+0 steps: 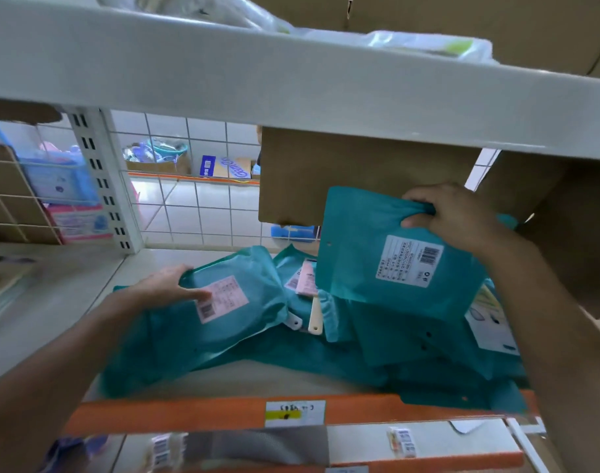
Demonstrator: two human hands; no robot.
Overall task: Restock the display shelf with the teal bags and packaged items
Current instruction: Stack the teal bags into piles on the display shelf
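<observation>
Several teal bags lie in a loose pile on the grey shelf board (244,377). My left hand (169,285) grips the left edge of a teal bag with a pink label (223,315), which lies flat at the left of the pile. My right hand (452,213) pinches the top edge of a teal bag with a white barcode label (387,254) and holds it upright above the pile. Further teal bags (394,356) lie overlapping underneath, with a cream hang tab (315,317) sticking out between them.
A cardboard box (343,172) stands at the back of the shelf, another at the right (571,233). The upper shelf beam (291,83) hangs low overhead. An orange front rail (196,413) carries a price label. Wire mesh closes the back; a perforated upright (101,179) stands left.
</observation>
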